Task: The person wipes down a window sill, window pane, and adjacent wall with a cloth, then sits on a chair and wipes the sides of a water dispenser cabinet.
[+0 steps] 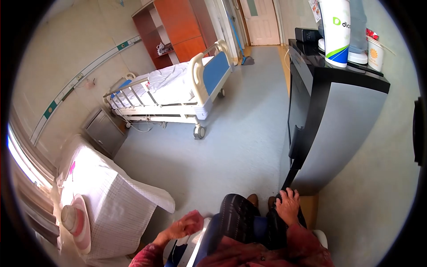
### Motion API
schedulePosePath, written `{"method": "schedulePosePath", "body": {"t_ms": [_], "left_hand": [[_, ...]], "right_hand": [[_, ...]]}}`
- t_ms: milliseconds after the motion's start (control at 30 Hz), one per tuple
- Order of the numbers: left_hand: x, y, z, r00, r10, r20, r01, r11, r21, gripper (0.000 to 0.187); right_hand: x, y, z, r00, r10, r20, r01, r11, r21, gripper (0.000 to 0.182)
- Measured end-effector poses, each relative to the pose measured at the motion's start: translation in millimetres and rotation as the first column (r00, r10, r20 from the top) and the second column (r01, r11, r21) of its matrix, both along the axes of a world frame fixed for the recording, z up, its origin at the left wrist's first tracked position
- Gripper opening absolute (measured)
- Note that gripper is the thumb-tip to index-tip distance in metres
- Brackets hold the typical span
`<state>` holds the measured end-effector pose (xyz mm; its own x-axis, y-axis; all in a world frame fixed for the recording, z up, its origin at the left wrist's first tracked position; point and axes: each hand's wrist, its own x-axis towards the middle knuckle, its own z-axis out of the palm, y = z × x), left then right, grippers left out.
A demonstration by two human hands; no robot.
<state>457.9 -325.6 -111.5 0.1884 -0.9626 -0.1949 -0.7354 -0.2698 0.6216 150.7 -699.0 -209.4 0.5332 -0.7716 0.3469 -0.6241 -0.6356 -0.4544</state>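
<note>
Holding pink object (195, 221), right hand (288, 206) on knee (273, 216)

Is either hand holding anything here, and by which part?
The left hand holds a small pink cloth-like thing by the side nearest the palm; finger placement is unclear. The right hand rests on the right leg, holding nothing visible.

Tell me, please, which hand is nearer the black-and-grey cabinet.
Right: the right hand rests on one knee near the cabinet; the left hand is farther off, past the other.
</note>
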Motion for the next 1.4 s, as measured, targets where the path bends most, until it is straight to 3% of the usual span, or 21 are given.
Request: {"method": "schedulePosePath", "body": {"t_ms": [33,67,133,233,333,633,700,733,800,933,1000,1033,1100,1167,1200,1233,1333,1367,1400], "left_hand": [[-7,14,5,0.999,0.053,0.012,-0.054,0.995,0.085,0.053],[-19,22,15,0.999,0.036,0.001,-0.036,0.999,0.022,0.056],[-28,54,1,0.996,0.015,0.091,-0.008,0.997,-0.071,0.052],[-57,87,12,0.959,0.116,0.257,-0.116,0.993,-0.015,0.048],[-77,86,19,0.926,0.225,0.302,-0.214,0.974,-0.069,0.045],[-56,-9,25,0.894,0.249,0.372,-0.259,0.966,-0.024,0.044],[-56,-31,38,0.884,0.233,0.405,-0.28,0.958,0.062,0.036],[-52,-39,39,0.883,0.241,0.402,-0.292,0.954,0.068,0.036],[-34,-55,28,0.928,0.09,0.361,-0.17,0.965,0.197,0.056],[-1,-91,-3,0.935,0.016,0.355,-0.11,0.963,0.246,0.052],[6,-123,15,0.984,0.177,-0.018,-0.14,0.835,0.532,0.037],[7,-136,11,0.985,0.172,-0.024,-0.133,0.836,0.532,0.037],[19,-159,-12,0.996,-0.09,0.028,0.038,0.663,0.748,0.021],[87,-105,-187,0.972,-0.235,-0.026,0.224,0.88,0.418,0.021],[118,-80,-267,0.947,-0.322,-0.002,0.314,0.921,0.231,0.021],[110,-92,-288,0.996,0.07,-0.057,-0.025,0.823,0.568,0.025],[41,-154,-68,0.944,-0.325,-0.05,0.286,0.735,0.615,0.034],[39,-155,-68,0.982,-0.137,-0.129,0.188,0.743,0.642,0.042],[43,-158,-74,0.97,-0.082,-0.227,0.216,0.714,0.666,0.04]], "right_hand": [[-2,-1,-1,1.0,0.002,0.009,-0.002,1.0,0.005,0.038],[-3,-2,-1,1.0,0.003,0.018,-0.003,1.0,0.012,0.038],[-7,-2,4,1.0,0.011,0.021,-0.011,1.0,0.001,0.038],[-9,-3,1,0.999,0.009,0.035,-0.01,1.0,0.006,0.04],[-8,-6,-3,0.999,0.008,0.033,-0.007,1.0,-0.011,0.04],[6,-7,-1,0.999,0.037,0.027,-0.036,0.999,-0.02,0.039],[9,-6,0,0.999,0.041,0.017,-0.041,0.999,-0.015,0.039],[10,-7,-1,1.0,0.029,0.003,-0.029,0.999,-0.013,0.039],[13,-9,-2,1.0,0.025,-0.015,-0.025,1.0,-0.009,0.039],[13,-11,-2,1.0,0.018,-0.014,-0.018,1.0,-0.01,0.037],[11,-11,-2,1.0,0.016,-0.01,-0.016,1.0,-0.017,0.036],[11,-12,-3,1.0,0.006,-0.006,-0.006,1.0,-0.02,0.036],[11,-11,-5,1.0,-0.013,-0.01,0.013,1.0,-0.028,0.036],[12,-13,-6,1.0,-0.012,-0.007,0.011,0.999,-0.051,0.035],[11,-13,-6,1.0,-0.022,-0.02,0.021,0.998,-0.059,0.035],[11,-14,-5,1.0,-0.019,-0.015,0.018,0.998,-0.059,0.035],[11,-16,-4,0.999,-0.034,-0.028,0.031,0.996,-0.078,0.034],[11,-17,-5,0.999,-0.028,-0.031,0.025,0.997,-0.071,0.034],[10,-19,-7,0.999,-0.02,-0.032,0.018,0.998,-0.064,0.034]]}}
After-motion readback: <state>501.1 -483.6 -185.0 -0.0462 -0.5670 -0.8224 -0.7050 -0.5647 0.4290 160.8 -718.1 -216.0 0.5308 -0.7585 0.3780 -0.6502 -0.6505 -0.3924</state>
